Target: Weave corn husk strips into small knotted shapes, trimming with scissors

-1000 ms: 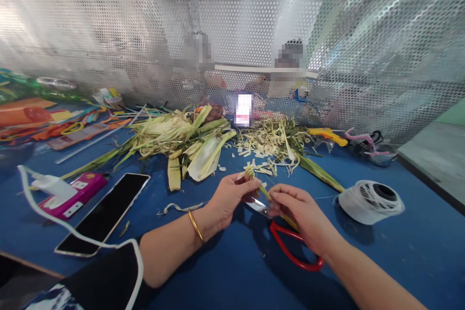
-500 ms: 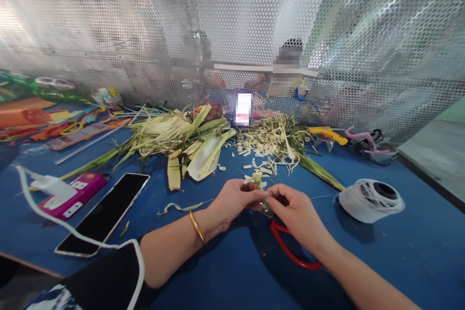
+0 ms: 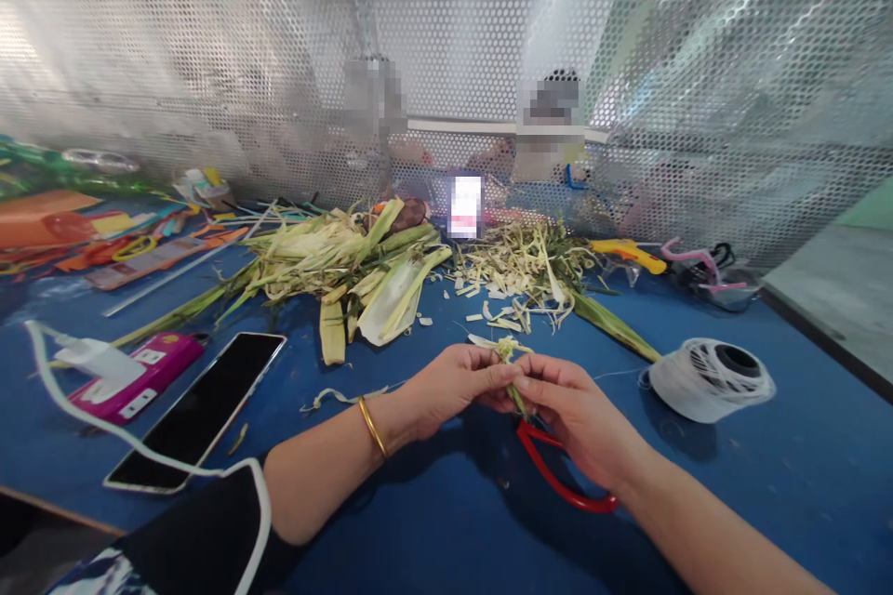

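Between my two hands is a small bundle of pale green plant strips [image 3: 514, 395], its frayed light end poking up past my fingertips. My left hand [image 3: 464, 381], with a gold bangle at the wrist, pinches it from the left. My right hand [image 3: 572, 400] grips it from the other side, fingers closed. A thin white thread runs from near my right hand to a spool of white thread [image 3: 712, 381] on the right. Under my right hand lies a red-handled tool [image 3: 558, 479], whose other end is hidden.
Leafy husks [image 3: 335, 260] and a heap of cut strips [image 3: 523, 265] lie ahead. A black phone [image 3: 202, 404] and a purple power strip [image 3: 150, 381] are at left; a white cable crosses my left arm. A yellow-handled tool [image 3: 628, 254] sits by the perforated screen [image 3: 279, 65].
My right fingers have shifted round the bundle, and more of its stem now shows below my fingertips. Both hands stay nearly in place. The view has moved slightly.
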`<state>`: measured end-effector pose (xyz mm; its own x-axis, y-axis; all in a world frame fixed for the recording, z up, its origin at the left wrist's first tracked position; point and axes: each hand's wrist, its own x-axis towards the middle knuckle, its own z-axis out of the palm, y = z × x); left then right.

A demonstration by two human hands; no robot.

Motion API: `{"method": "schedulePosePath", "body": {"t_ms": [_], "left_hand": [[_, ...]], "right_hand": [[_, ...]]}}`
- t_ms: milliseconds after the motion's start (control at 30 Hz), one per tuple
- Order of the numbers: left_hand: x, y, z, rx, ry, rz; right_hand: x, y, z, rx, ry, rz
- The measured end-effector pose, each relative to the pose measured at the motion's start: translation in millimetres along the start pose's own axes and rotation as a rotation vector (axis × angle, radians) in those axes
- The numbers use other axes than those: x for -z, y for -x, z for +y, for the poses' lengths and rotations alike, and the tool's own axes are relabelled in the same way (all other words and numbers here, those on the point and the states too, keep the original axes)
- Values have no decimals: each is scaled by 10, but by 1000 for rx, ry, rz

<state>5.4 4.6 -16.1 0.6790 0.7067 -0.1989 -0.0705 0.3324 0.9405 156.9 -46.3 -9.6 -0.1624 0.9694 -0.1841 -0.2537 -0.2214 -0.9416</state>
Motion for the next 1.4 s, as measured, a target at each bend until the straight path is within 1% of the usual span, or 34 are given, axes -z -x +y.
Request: {"method": "schedulePosePath", "body": {"t_ms": [100, 167, 267, 367, 433, 600, 700, 767, 833, 933, 1000, 1133, 1233, 1300, 1400], "left_hand": [[8, -6, 7, -11, 65, -31], [7, -14, 5, -6, 135, -22], [7, -22, 7, 11, 232, 47], [17, -19, 23, 2, 256, 104], [27, -16, 35, 8, 238, 99], [28, -16, 41, 23, 194, 37], [12, -12, 43, 10, 154, 64], [-3, -4, 44, -1, 144, 86], [-20, 6, 39, -9, 120, 101], [-40, 15, 17, -3, 15, 103], [-42, 13, 0, 22, -20, 67], [-21, 5, -17, 88, 98, -3], [-17, 13, -18, 101, 56, -19], [-30, 22, -14, 85, -24, 0], [-50, 25, 5, 27, -123, 70]], "right_hand": [[20, -12, -8, -13, -77, -3], [30, -22, -18, -5, -99, -2], [30, -36, -26, -6, -119, 8], [24, -42, -20, -9, -125, 33], [23, -40, -16, -10, -134, 42], [46, -35, -25, -44, -160, 21], [49, -39, -27, -51, -83, -2], [35, -42, -16, -1, -20, -4], [14, -44, 9, 56, 0, 18], [-8, -49, 56, 62, -7, 96], [-5, -52, 75, 55, -12, 123], [41, -57, 51, 62, -12, 82], [84, -57, 9, 23, 48, 59], [98, -53, -14, -14, 94, 36], [90, -47, -43, -33, 182, 51]]}}
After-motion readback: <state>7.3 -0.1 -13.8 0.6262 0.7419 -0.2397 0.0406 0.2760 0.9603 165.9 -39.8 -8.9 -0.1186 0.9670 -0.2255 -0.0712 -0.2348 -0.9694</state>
